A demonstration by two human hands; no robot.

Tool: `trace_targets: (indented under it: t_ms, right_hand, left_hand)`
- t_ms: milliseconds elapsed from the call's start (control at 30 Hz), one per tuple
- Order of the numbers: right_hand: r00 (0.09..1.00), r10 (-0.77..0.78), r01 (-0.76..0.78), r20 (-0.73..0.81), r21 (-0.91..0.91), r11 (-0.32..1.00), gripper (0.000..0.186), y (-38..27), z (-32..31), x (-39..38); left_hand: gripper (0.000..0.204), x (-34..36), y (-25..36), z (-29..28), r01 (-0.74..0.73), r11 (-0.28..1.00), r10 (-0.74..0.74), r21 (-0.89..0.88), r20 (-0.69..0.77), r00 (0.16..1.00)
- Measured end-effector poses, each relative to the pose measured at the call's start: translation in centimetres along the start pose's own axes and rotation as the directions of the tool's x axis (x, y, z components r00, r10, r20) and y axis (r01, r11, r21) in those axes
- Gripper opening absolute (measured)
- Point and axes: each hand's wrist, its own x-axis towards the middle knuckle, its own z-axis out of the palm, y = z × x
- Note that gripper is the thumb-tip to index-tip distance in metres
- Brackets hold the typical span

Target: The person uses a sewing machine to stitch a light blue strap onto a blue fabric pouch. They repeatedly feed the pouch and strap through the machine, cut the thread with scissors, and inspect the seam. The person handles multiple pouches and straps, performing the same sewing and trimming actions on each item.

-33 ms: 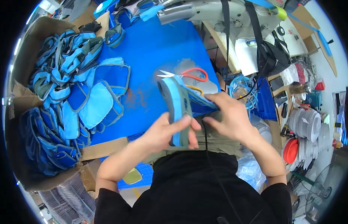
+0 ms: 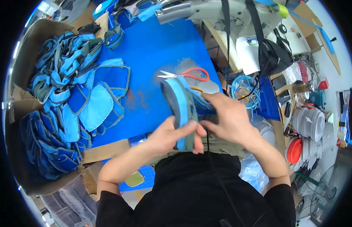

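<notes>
My left hand (image 2: 176, 136) is closed around a curved fabric piece (image 2: 180, 109) of light blue, grey and dark green, thumb across its front and fingertips on its right side. My right hand (image 2: 231, 119) grips the piece's upper right part, where dark blue fabric shows, with fingers bent over it and thumb lower. Just above lie red-handled scissors (image 2: 196, 74) on the blue work surface (image 2: 153, 49); a yellow handle (image 2: 198, 88) is partly hidden behind the piece.
At left a cardboard box (image 2: 23, 77) holds piled blue bands and flat pieces (image 2: 94, 104). A sewing machine (image 2: 248, 15) with hanging black straps stands top right, beside coiled blue tubing (image 2: 246, 94), stacked white reels (image 2: 308, 125) and a fan (image 2: 327, 185).
The fabric piece and my left hand have shifted slightly right and downward. My right hand has moved a little left and up along with it.
</notes>
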Motion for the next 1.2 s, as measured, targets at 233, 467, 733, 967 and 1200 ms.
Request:
trace_targets:
  t_ms: [233,467,733,967,1200]
  right_hand:
    - [0.932,-0.291,0.291,-0.214,-0.034,0.956,0.021,3.0,2.6,-0.2]
    - [0.971,-0.241,0.24,-0.015,-0.021,0.971,0.02,2.0,4.4,-0.3]
    - [0.964,0.257,-0.265,0.065,0.189,0.945,0.026,7.4,2.8,-5.1]
    - [0.967,0.24,-0.189,-0.086,0.39,0.901,0.056,4.3,2.4,-1.8]
    - [0.947,-0.234,0.226,0.219,0.061,0.972,0.046,1.1,6.7,3.2]
  left_hand:
    - [0.039,-5.4,2.3,0.1,0.045,0.96,-0.119,-0.275,-0.259,0.958]
    - [0.041,-4.0,0.2,-0.7,-0.248,0.798,0.166,-0.549,-0.194,0.967]
    - [0.037,-10.9,4.7,-5.6,-0.571,0.641,0.532,-0.513,-0.24,0.812]
    - [0.037,-10.6,3.6,-2.9,-0.228,0.969,0.228,-0.098,-0.02,0.974]
    - [0.029,-3.8,2.7,2.5,-0.538,0.625,0.013,0.566,0.681,0.732]
